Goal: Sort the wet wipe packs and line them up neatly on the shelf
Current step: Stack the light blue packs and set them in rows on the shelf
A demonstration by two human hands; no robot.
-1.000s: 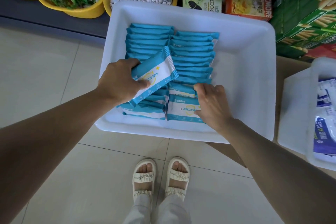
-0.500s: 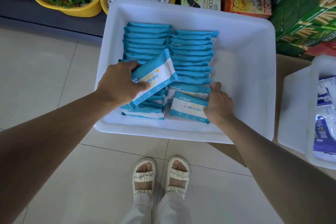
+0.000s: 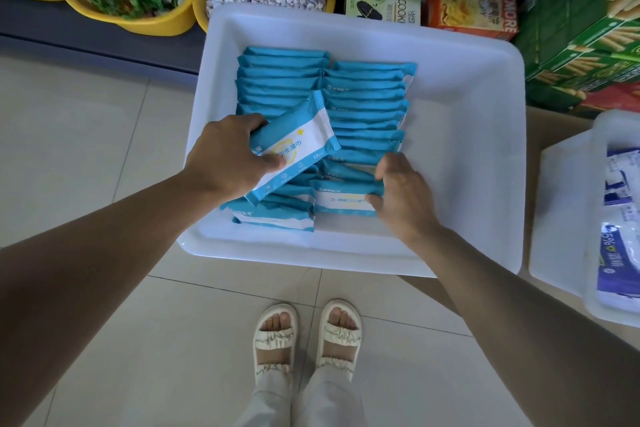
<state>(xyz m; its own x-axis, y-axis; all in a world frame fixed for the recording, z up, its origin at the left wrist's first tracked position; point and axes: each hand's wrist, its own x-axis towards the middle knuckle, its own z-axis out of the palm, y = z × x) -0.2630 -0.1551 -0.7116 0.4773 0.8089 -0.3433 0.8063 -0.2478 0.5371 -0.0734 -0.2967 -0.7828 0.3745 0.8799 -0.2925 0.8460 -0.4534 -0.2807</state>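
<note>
The person is working through the lining-up step inside the white bin (image 3: 485, 149), where the blue wipe packs are standing in two overlapping rows. The left hand (image 3: 225, 156) is gripping a loose wipe pack (image 3: 294, 146), fingers curled over its far edge and thumb pressed on its printed face, holding it tilted just above the left row (image 3: 277, 80). The right hand (image 3: 405, 198) is pinching the right end of the front pack (image 3: 341, 199) of the right row (image 3: 367, 104), at about 6 o'clock in the bin, with its fingers curled round the pack's edge.

Judging from this, the right row is being squared up while the held pack is waiting for a slot. The next move probably calls for the right hand steadying the front packs so they are not toppling, then the left hand lowering its pack upright into the left row's near end, toward 7 o'clock. A second white bin (image 3: 568, 218) is sitting at 3 o'clock, holding different wipes (image 3: 620, 253).
</note>
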